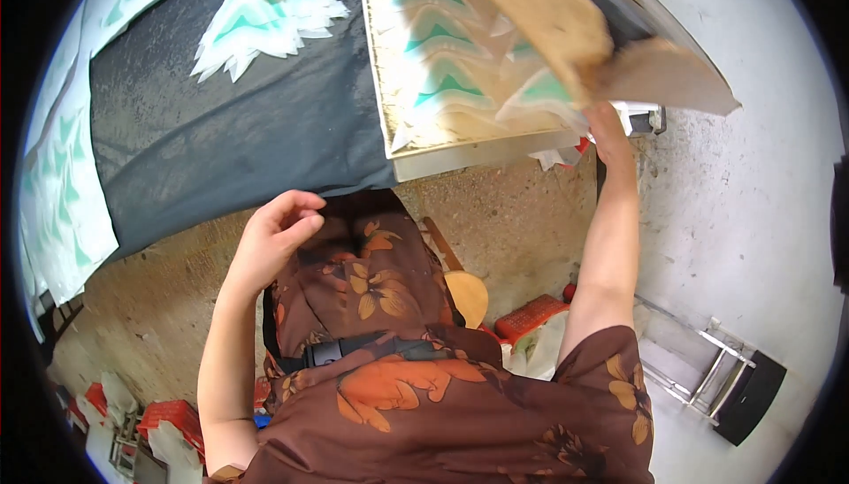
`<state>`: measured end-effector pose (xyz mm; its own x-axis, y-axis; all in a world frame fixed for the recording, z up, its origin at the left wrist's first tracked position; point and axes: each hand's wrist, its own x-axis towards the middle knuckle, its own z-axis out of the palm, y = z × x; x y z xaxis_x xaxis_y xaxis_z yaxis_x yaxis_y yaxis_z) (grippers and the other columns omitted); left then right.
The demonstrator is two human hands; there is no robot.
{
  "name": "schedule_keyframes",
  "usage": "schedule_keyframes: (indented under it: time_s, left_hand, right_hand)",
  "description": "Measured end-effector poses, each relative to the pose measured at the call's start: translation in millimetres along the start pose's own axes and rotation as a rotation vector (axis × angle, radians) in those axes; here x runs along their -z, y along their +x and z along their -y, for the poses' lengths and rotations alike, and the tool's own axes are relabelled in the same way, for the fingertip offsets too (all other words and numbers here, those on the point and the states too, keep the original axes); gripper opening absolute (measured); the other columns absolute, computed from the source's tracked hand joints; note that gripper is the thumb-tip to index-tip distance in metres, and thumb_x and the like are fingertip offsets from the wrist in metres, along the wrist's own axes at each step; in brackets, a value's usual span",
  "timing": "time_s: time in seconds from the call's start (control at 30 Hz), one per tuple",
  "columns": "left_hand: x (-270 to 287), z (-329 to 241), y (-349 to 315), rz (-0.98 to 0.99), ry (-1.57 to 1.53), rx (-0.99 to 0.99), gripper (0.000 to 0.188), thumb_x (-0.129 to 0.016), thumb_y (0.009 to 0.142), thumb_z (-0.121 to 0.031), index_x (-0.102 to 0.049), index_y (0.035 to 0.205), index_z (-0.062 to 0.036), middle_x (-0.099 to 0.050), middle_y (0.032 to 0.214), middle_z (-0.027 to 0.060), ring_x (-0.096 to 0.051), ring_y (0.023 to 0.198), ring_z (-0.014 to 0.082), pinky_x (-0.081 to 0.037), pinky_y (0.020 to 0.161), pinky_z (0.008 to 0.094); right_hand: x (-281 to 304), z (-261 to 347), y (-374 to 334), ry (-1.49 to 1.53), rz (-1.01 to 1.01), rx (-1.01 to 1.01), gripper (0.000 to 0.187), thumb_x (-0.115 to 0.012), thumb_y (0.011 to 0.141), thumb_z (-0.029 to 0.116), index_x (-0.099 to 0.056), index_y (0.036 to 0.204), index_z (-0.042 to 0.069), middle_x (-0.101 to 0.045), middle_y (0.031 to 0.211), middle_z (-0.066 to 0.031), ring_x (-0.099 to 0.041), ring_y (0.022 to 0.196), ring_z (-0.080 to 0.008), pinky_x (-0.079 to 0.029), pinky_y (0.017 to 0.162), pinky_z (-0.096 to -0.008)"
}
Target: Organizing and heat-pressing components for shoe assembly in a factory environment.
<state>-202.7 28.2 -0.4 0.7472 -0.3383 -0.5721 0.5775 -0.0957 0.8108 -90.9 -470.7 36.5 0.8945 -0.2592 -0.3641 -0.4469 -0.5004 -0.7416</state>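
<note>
In front of me lies a cream, shallow tray [386, 121] with rows of white and green pointed pieces [447, 86]. A tan, cardboard-like sheet [548, 15], smeared by motion, hangs tilted over the tray's right part and hides some pieces. My right hand [603, 126] grips its lower edge near the tray's front right corner; blur and the sheet hide most fingers. Just off the front edge of the dark cloth [239, 157], my left hand [281, 229] is loosely curved, thumb and fingers apart, with nothing in it.
Left of the tray, a fanned stack of white and green pieces [265, 15] rests on the cloth. Long patterned sheets [66, 192] drape over the left side. Below are a round stool seat [466, 298], red baskets [531, 312] and a metal-framed stand [707, 369].
</note>
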Motion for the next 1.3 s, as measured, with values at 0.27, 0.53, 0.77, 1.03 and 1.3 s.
schedule_keyframes:
  time_s: [0.27, 0.53, 0.77, 1.03, 1.3]
  left_hand:
    - [-8.9, 16.6, -29.2, -0.144, 0.015, 0.052, 0.018, -0.064, 0.088, -0.008, -0.061, 0.105, -0.0026, -0.057, 0.088, -0.0047, -0.051, 0.081, 0.0041, -0.043, 0.076, 0.0198]
    - [-7.9, 16.2, -45.8, -0.195, 0.021, 0.072, 0.020, -0.065, 0.088, -0.010, -0.060, 0.107, -0.0033, -0.057, 0.088, -0.0032, -0.053, 0.082, 0.0063, -0.044, 0.077, 0.0209]
    - [-10.4, 9.4, -46.5, -0.217, 0.053, 0.077, 0.021, -0.064, 0.089, -0.012, -0.060, 0.108, -0.0036, -0.060, 0.091, -0.0013, -0.055, 0.083, 0.0080, -0.045, 0.078, 0.0232]
    - [-14.2, -10.8, -42.7, -0.200, 0.097, 0.073, 0.020, -0.064, 0.089, -0.012, -0.061, 0.107, -0.0034, -0.060, 0.092, -0.0012, -0.055, 0.083, 0.0083, -0.044, 0.078, 0.0233]
    - [-12.5, -23.7, -30.0, -0.100, 0.186, 0.080, 0.019, -0.064, 0.089, -0.011, -0.061, 0.106, -0.0036, -0.060, 0.091, -0.0020, -0.055, 0.081, 0.0082, -0.045, 0.075, 0.0235]
  right_hand:
    - [-6.6, -35.2, 50.2, -0.303, -0.049, 0.211, 0.026, -0.065, 0.085, 0.028, -0.061, 0.087, 0.003, -0.056, 0.070, -0.0024, -0.050, 0.066, -0.0122, -0.040, 0.062, -0.0281]
    - [-9.1, -20.3, 33.5, -0.541, -0.127, 0.228, 0.026, -0.065, 0.081, 0.031, -0.064, 0.089, 0.006, -0.066, 0.081, -0.0122, -0.063, 0.077, -0.0290, -0.048, 0.069, -0.0381]
    - [-11.4, -18.0, 33.1, -0.659, -0.169, 0.290, 0.022, -0.064, 0.081, 0.029, -0.063, 0.089, 0.008, -0.067, 0.085, -0.0118, -0.063, 0.083, -0.0313, -0.049, 0.073, -0.0422]
    - [-24.1, -16.9, 23.8, -0.795, -0.338, 0.289, 0.018, -0.063, 0.081, 0.027, -0.061, 0.094, 0.014, -0.066, 0.095, -0.0081, -0.064, 0.089, -0.0296, -0.050, 0.074, -0.0434]
    - [-44.1, -28.6, 12.8, -0.833, -0.583, 0.422, 0.008, -0.060, 0.081, 0.018, -0.060, 0.090, 0.015, -0.061, 0.089, -0.0047, -0.059, 0.091, -0.0292, -0.046, 0.074, -0.0450]
